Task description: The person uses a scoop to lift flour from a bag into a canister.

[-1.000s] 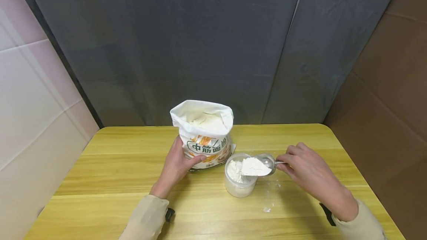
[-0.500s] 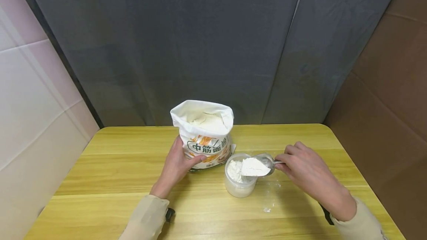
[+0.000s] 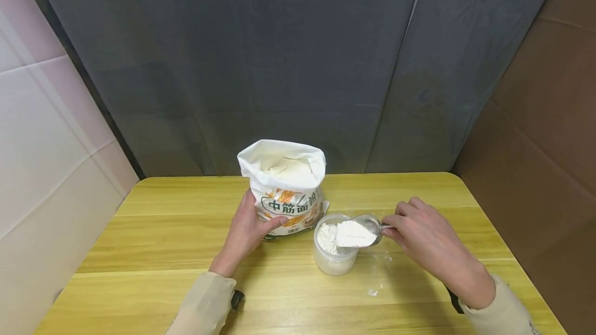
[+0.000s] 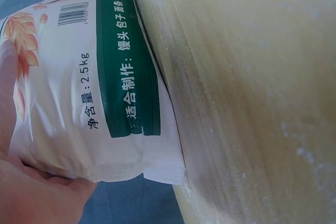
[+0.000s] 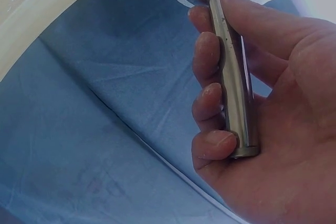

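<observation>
An open white bag of flour (image 3: 284, 195) stands on the table, its top folded out and flour visible inside. My left hand (image 3: 249, 226) grips the bag's lower left side, thumb across the front and fingers round the side. In the left wrist view, the bag's printed front (image 4: 63, 77) shows. My right hand (image 3: 428, 237) holds a metal scoop; its handle (image 5: 233, 87) lies under curled fingers in the right wrist view. Heaped with flour, the scoop (image 3: 358, 232) is over the right part of a clear round tub (image 3: 336, 265), which has flour in it.
The wooden table (image 3: 163, 242) has a little spilled flour (image 3: 373, 292) near the tub. Behind it rises a dark grey partition (image 3: 242, 66). A brown panel (image 3: 535, 133) stands at the right and a pale one (image 3: 46, 133) at the left.
My right hand and the flour-filled scoop have shifted very slightly to the left over the tub. The left hand, bag and tub have stayed put.
</observation>
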A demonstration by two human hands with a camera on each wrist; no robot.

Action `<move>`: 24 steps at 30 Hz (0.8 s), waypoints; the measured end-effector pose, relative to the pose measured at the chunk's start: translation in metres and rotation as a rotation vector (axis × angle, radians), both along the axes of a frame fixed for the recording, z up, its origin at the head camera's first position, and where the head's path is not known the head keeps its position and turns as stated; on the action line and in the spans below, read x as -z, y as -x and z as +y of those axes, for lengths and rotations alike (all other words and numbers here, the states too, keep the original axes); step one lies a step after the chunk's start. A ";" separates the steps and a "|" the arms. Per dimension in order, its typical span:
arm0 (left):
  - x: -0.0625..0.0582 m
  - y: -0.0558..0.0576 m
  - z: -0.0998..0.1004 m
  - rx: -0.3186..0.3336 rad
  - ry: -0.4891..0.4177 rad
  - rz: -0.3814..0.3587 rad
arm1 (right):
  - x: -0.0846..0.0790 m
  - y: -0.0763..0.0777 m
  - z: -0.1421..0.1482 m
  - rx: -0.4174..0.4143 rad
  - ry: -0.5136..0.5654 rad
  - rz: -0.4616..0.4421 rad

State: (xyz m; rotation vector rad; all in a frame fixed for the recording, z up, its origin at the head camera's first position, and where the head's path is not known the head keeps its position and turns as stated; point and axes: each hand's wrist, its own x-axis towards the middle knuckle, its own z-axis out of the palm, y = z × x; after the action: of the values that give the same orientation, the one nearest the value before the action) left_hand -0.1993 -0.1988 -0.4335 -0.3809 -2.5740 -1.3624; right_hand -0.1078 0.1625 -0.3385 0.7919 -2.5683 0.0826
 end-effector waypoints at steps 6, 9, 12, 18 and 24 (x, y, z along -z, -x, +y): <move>0.000 0.000 0.000 0.003 -0.004 0.002 | 0.000 0.001 -0.001 0.012 0.002 -0.004; -0.001 0.000 0.000 0.004 -0.005 0.004 | -0.001 0.001 -0.001 0.012 0.000 -0.005; -0.001 0.001 0.000 0.005 -0.006 0.007 | -0.001 0.001 -0.001 0.009 -0.003 0.002; 0.000 0.001 0.000 0.003 -0.017 0.000 | -0.002 0.002 0.001 0.003 -0.004 0.000; 0.000 0.001 0.000 0.001 -0.010 -0.003 | -0.003 0.001 0.004 0.004 0.005 -0.009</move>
State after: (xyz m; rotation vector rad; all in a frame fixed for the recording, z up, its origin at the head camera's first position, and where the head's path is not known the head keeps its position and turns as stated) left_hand -0.1999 -0.1987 -0.4334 -0.3786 -2.5688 -1.3772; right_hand -0.1086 0.1668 -0.3356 0.7864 -2.5773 0.0913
